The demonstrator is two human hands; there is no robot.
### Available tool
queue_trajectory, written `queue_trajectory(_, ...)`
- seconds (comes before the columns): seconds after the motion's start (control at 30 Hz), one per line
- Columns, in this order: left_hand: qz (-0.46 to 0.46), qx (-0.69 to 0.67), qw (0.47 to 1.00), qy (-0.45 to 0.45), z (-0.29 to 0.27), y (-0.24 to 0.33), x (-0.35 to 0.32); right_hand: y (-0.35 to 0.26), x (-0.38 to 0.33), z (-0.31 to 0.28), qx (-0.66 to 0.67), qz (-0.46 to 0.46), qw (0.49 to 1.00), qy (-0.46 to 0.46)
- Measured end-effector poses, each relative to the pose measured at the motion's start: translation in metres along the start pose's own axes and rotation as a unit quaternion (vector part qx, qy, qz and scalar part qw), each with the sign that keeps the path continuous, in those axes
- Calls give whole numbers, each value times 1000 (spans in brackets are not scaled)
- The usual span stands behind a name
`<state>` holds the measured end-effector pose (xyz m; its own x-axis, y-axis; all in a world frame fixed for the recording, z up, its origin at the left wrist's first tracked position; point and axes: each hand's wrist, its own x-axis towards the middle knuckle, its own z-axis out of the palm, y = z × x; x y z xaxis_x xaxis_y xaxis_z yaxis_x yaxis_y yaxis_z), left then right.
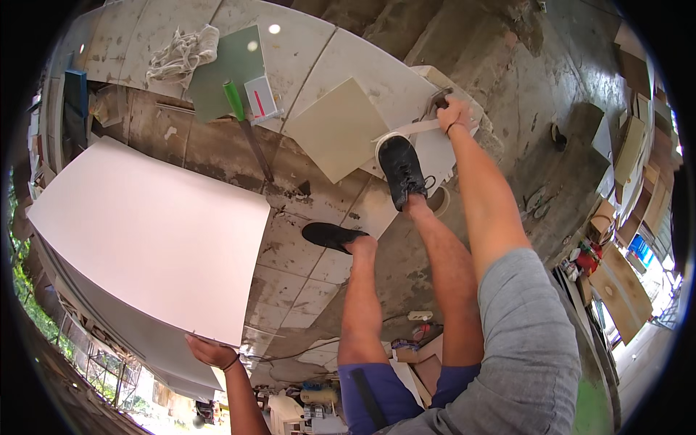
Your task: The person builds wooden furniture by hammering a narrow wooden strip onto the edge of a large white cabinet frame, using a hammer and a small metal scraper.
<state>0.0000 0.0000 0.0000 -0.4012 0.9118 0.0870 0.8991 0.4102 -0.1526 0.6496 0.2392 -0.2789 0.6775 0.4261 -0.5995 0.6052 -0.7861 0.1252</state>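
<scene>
My left hand grips the lower edge of a large white board, which stands tilted at my left. My right hand reaches far forward and is closed around a small dark tool at the edge of a white tile piece on the floor. A thin white strip runs left from that hand. My right foot, in a black shoe, presses on the white tile piece. The left shoe stands on the rough tiled floor.
A beige square tile lies beside the white piece. Further off are a green tile, a green cylinder, a small white and red box and a bundled rag. Cardboard and wood sheets stack at the right.
</scene>
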Motion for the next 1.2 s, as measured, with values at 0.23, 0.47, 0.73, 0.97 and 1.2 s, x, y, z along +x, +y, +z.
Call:
queue_trajectory(0.23,-132,-108,985,-19,-8,20,10,-36,-105,-60,135,-487,821,266)
queue_trajectory(0.47,-217,-298,929,-12,-11,59,26,-84,-215,-143,191,-677,665,249)
queue_trajectory(0.73,-240,-304,918,-81,-27,73,31,-81,-259,-181,208,-710,623,254)
queue_trajectory(0.97,1,-396,917,50,-117,176,55,-67,-324,-207,168,-759,600,188)
queue_trajectory(1.2,235,-630,727,-143,-199,268,88,-73,-382,-223,114,-817,551,127)
